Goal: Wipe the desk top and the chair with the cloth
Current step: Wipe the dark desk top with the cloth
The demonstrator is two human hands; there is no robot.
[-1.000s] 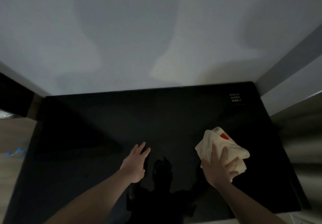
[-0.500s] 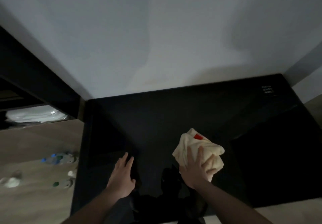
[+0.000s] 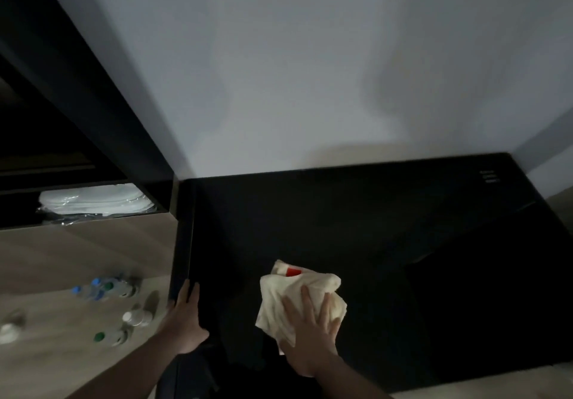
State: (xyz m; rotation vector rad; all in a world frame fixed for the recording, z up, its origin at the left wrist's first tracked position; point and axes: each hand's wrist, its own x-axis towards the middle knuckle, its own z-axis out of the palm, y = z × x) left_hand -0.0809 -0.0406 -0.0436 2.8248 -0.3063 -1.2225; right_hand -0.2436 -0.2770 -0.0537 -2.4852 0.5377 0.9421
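Note:
A glossy black desk top [image 3: 356,221] stands against a pale wall. On its near left part lies a crumpled cream cloth [image 3: 297,293] with a small red label. My right hand [image 3: 310,333] presses flat on the cloth's near side, fingers spread and straight. At the desk's left edge rests my left hand [image 3: 184,321], fingers straight along the rim, holding nothing. No chair is in view.
Left of the desk, several plastic bottles [image 3: 105,287] with blue and green caps lie on the wooden floor [image 3: 62,352]. A dark shelf unit [image 3: 77,156] holds wrapped white items [image 3: 96,201]. The desk's far right corner bears a small white print [image 3: 489,176].
My right hand has slid the cloth leftward across the desk, and my left hand has moved left to the desk's left edge. The view has swung left, bringing floor and bottles into sight.

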